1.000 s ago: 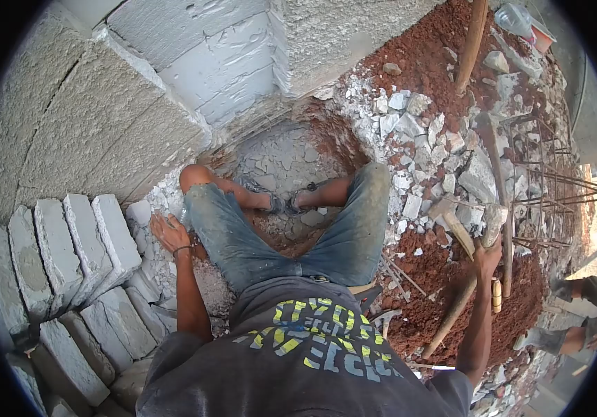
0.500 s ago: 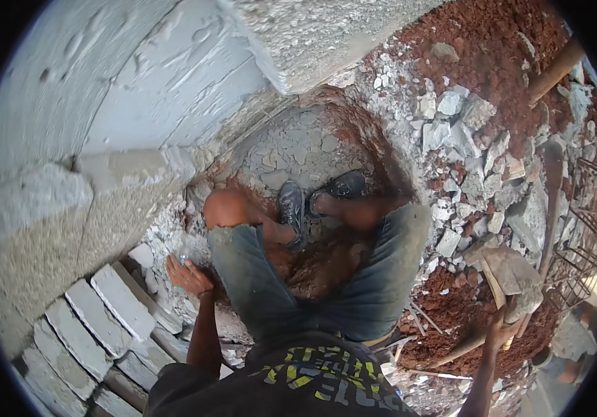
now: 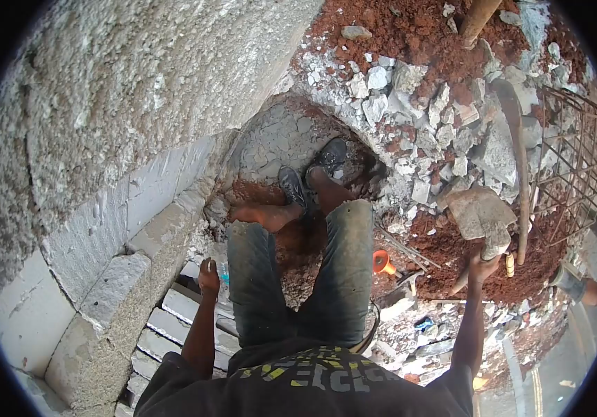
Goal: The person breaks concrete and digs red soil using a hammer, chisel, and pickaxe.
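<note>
My right hand (image 3: 481, 269) grips a shovel just behind its dirt-caked metal blade (image 3: 479, 210), over the red soil on the right. A wooden handle (image 3: 516, 160) lies over the rubble beside the blade. On the other side, my left hand (image 3: 209, 276) is closed near my knee, close to the grey blocks and the wall's foot; what is inside the fist, if anything, is hidden. Between my legs and the wall is a dug pit (image 3: 277, 142) with a cracked grey floor, where my shoes (image 3: 293, 186) stand.
Rough concrete (image 3: 159, 62) rises at upper left. Stacked grey blocks (image 3: 173, 323) lie at lower left. Broken rubble (image 3: 444, 111), a steel rebar cage (image 3: 569, 160) and an orange cup-like object (image 3: 382, 262) are on the right. A co-worker's shoe (image 3: 568, 283) shows at the right edge.
My left hand has gone from spread fingers to a fist. My right hand still holds the shovel, now further forward. My legs have straightened and come closer together, and the view has shifted.
</note>
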Tool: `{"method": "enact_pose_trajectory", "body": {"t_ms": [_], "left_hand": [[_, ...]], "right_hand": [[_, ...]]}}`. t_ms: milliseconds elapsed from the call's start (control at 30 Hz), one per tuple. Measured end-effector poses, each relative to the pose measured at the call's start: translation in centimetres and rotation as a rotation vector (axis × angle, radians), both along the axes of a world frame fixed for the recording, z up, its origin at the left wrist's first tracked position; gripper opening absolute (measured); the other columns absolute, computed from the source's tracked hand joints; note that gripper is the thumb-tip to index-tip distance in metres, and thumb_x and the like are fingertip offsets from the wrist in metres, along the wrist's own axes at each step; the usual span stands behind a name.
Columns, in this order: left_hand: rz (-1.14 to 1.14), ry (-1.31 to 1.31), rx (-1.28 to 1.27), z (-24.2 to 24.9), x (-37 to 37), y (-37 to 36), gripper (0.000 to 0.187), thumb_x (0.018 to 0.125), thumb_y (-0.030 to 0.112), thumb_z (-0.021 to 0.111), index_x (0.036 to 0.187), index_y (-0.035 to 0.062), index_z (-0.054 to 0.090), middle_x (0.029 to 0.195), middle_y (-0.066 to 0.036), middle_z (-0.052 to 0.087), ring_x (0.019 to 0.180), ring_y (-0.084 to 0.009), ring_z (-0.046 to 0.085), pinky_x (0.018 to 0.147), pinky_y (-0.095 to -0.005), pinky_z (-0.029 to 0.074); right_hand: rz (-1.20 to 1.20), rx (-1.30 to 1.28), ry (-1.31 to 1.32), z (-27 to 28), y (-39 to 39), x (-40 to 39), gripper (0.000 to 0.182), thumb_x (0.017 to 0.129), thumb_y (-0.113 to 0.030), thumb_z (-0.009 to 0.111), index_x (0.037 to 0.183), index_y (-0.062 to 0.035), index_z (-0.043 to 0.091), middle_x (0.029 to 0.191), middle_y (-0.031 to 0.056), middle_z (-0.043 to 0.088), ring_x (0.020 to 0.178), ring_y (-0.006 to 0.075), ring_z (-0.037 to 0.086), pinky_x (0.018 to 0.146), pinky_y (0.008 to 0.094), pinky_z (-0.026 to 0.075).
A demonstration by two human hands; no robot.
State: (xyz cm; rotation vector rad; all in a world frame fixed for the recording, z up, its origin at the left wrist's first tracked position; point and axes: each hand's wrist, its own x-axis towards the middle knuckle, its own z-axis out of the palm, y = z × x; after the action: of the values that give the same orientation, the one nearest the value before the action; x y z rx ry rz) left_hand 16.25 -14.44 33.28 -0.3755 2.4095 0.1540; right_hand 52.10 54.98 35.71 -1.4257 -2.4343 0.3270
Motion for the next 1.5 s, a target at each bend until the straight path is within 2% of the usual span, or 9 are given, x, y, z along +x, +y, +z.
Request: {"method": "enact_pose_trajectory", "body": {"t_ms": [67,367,767,1000,1100,1133,1333,1367,1500], "left_hand": [[0.067,0.062,0.105,2.6,-3.1,3.6,0.042,0.093,0.036,0.05,0.117,0.0022,0.06,0.112,-0.017,0.064,0.105,-0.0287,0.059,0.093,-0.0338,0.042],[0.103,0.084,0.75,4.4,-6.9,15.7,0.029,0.094,0.017,0.054,0.115,-0.0028,0.06,0.109,-0.009,0.063,0.102,-0.0135,0.056,0.089,-0.0277,0.044],[-0.436,-0.464,0.713,-3.1,1.7,41.6,0.033,0.094,0.018,0.052,0.127,0.0117,0.053,0.12,-0.015,0.057,0.112,-0.0318,0.055,0.091,-0.0454,0.052],[-0.613,-0.302,0.757,-9.8,0.9,52.6,0.033,0.094,0.027,0.052,0.122,0.0121,0.058,0.121,-0.016,0.058,0.111,-0.0348,0.055,0.091,-0.0453,0.047],[-0.709,-0.059,0.745,-8.6,0.1,52.3,0.034,0.093,0.029,0.053,0.12,0.0089,0.059,0.12,-0.019,0.058,0.114,-0.0352,0.054,0.095,-0.0416,0.043],[-0.737,0.0,0.711,-7.1,0.0,51.4,0.035,0.093,0.029,0.053,0.12,0.008,0.059,0.12,-0.02,0.059,0.113,-0.0353,0.054,0.096,-0.0408,0.042],[-0.451,0.498,0.42,7.3,4.3,37.1,0.031,0.093,0.023,0.055,0.115,0.0027,0.062,0.112,-0.015,0.064,0.104,-0.0248,0.061,0.09,-0.0342,0.046],[-0.36,0.556,0.436,8.8,5.1,32.6,0.03,0.093,0.02,0.056,0.116,0.0008,0.061,0.111,-0.015,0.065,0.102,-0.0206,0.061,0.086,-0.0323,0.048],[-0.116,0.711,0.311,17.5,3.0,20.2,0.036,0.096,0.026,0.052,0.123,0.0036,0.058,0.112,-0.012,0.063,0.099,-0.0185,0.062,0.086,-0.0312,0.05]], "right_hand": [[0.031,0.012,0.008,-0.5,0.1,0.2,0.046,0.078,-0.014,0.07,0.116,0.0047,0.052,0.097,0.0219,0.065,0.083,0.0313,0.066,0.074,0.0384,0.052],[-0.034,-0.014,-0.097,0.0,0.1,0.2,0.051,0.076,-0.017,0.073,0.117,0.0036,0.051,0.095,0.0211,0.066,0.08,0.0295,0.068,0.07,0.0369,0.056],[0.109,0.013,0.0,-0.5,1.0,1.0,0.05,0.077,-0.015,0.071,0.116,0.0082,0.051,0.093,0.022,0.065,0.077,0.0309,0.068,0.067,0.036,0.055],[0.161,-0.222,0.105,0.1,2.3,1.6,0.04,0.074,-0.009,0.07,0.106,0.0062,0.052,0.087,0.0199,0.064,0.072,0.0323,0.065,0.065,0.0386,0.052],[0.228,-0.318,0.067,0.6,3.5,0.9,0.034,0.074,-0.003,0.068,0.105,0.0042,0.055,0.089,0.0187,0.064,0.074,0.0295,0.065,0.067,0.0364,0.052],[0.291,-0.315,0.107,1.0,3.7,0.2,0.022,0.081,-0.006,0.068,0.098,0.0032,0.058,0.08,0.0084,0.064,0.068,0.0145,0.059,0.062,0.0293,0.049],[0.247,-0.696,0.215,1.4,4.9,1.1,0.032,0.079,-0.01,0.07,0.104,0.0022,0.055,0.087,0.0091,0.063,0.077,0.0151,0.06,0.069,0.0272,0.048],[0.196,-0.801,0.169,1.8,5.2,1.2,0.05,0.071,-0.01,0.073,0.113,0.0056,0.049,0.093,0.0179,0.066,0.086,0.0199,0.066,0.075,0.0316,0.051],[0.315,-0.777,0.201,1.0,5.6,2.1,0.046,0.076,-0.011,0.071,0.113,0.0038,0.047,0.09,0.0132,0.063,0.082,0.0176,0.061,0.073,0.0301,0.049]]}}
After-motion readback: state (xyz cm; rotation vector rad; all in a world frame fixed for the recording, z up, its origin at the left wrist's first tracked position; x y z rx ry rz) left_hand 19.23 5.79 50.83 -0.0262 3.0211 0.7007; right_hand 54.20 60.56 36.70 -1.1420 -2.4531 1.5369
